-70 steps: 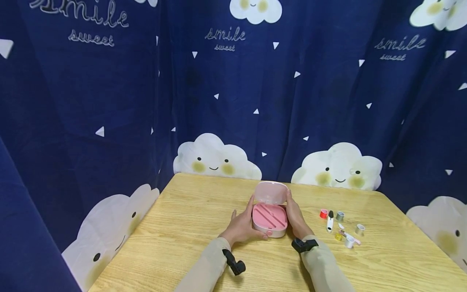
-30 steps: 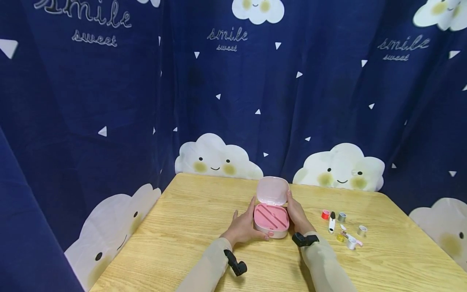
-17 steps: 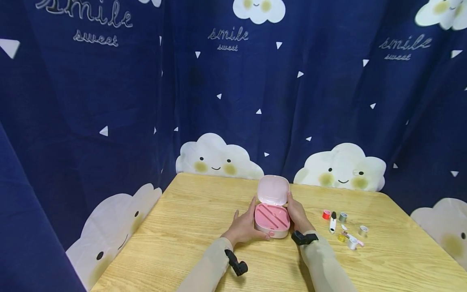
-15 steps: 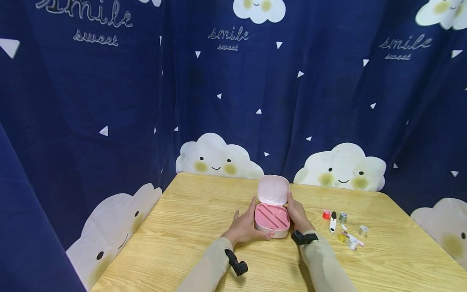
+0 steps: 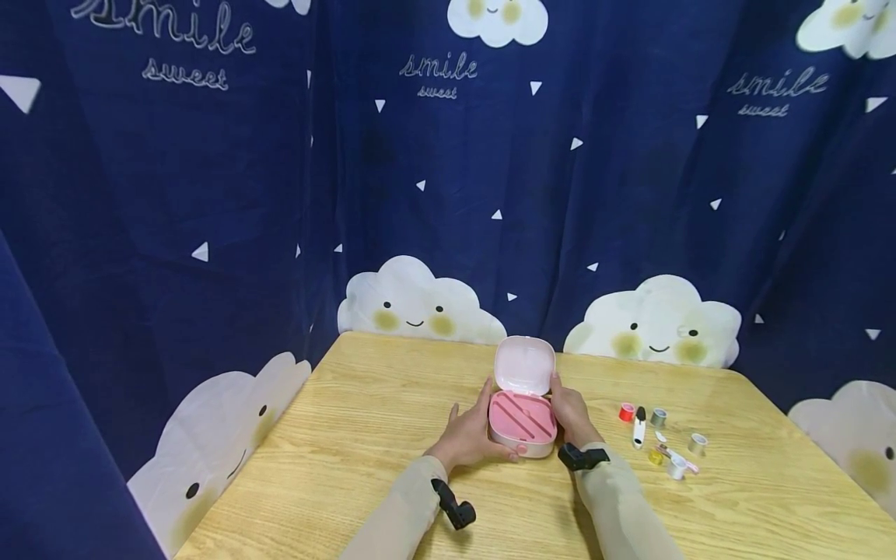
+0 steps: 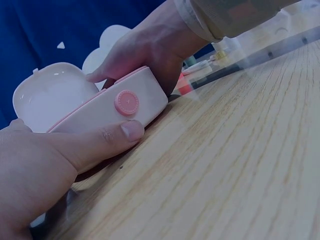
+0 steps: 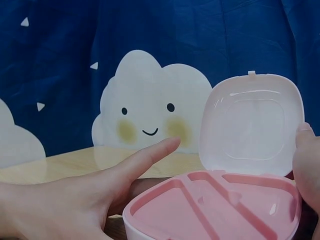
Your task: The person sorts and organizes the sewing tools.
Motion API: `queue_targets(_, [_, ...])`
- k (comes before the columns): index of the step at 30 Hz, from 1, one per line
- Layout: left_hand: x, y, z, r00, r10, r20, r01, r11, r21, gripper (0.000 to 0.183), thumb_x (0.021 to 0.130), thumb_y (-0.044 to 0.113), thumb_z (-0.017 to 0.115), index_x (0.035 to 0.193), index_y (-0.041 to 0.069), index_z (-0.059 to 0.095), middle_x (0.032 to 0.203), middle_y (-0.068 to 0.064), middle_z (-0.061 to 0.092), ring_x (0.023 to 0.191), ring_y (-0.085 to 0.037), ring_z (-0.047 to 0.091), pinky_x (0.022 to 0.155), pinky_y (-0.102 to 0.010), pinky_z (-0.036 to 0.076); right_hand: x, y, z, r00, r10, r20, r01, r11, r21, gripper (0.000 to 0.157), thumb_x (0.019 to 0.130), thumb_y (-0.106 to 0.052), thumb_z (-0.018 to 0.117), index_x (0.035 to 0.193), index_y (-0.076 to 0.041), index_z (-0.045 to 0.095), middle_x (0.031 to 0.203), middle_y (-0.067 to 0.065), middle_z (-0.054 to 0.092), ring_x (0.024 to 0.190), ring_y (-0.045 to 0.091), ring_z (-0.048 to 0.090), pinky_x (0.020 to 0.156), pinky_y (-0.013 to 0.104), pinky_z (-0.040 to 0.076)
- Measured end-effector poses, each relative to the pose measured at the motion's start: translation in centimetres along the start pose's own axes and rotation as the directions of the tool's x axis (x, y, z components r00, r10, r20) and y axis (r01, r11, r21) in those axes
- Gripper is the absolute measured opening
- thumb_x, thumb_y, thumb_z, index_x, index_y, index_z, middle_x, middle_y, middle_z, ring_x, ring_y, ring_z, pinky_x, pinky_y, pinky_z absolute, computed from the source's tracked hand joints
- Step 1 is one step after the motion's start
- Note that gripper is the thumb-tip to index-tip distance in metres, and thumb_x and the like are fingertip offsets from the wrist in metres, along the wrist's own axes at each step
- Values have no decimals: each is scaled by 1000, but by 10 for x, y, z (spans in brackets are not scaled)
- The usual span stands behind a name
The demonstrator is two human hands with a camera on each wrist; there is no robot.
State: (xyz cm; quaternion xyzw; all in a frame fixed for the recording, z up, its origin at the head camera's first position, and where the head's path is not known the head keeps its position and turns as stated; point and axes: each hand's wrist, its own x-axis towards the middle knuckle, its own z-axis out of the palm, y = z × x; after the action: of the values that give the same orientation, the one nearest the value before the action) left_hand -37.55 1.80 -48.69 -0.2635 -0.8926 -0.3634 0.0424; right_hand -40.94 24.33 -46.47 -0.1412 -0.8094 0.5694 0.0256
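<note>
A small white-and-pink box (image 5: pixel 537 450) stands on the table with its pale lid (image 5: pixel 525 365) raised at the back. Inside it sits a pink tray (image 7: pixel 165 212) divided by slanting ridges and grooves. On the front wall is a round pink button (image 6: pixel 127 102). My left hand (image 5: pixel 467 437) grips the box's left side, thumb along the front below the button, fingers reaching toward the back. My right hand (image 5: pixel 570 412) holds the right side, with one digit up against the lid's edge. Some of its fingers are hidden behind the box.
Right of my hands lie a red spool (image 5: pixel 626 412), a grey spool (image 5: pixel 658 418), a beige spool (image 5: pixel 697 444), a white spool (image 5: pixel 677 467), a small yellow item (image 5: pixel 656 456), a white tool with a black tip (image 5: pixel 639 428) and a thin pink-and-white piece (image 5: pixel 689 466). A blue curtain (image 5: pixel 448 194) hangs behind the table.
Since the earliest frame the lid has swung further back and stands more upright. During the last half second, hands, box and loose items have stayed practically still.
</note>
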Motion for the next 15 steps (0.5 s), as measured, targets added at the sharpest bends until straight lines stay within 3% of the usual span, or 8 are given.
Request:
queue_targets(7, [0,-1,0,1000,17,-12,-17,1000,16,145,67,62,92,167,11,1,164,-4,37,138,-27,50,118,-69,10,-1,1,1,1000,-14,-14,14,1000,-12,84,107,-62,24,142,8,54,148,32,45,131,39,43,116,52,33])
queue_targets(15, [0,-1,1,1000,6,-9,-5,1000,14,145,67,65,90,167,16,-3,165,-3,35,139,-26,50,119,-68,9,-2,-1,0,1000,5,-14,-5,1000,1,85,107,-64,26,145,8,52,149,31,43,129,39,43,114,52,35])
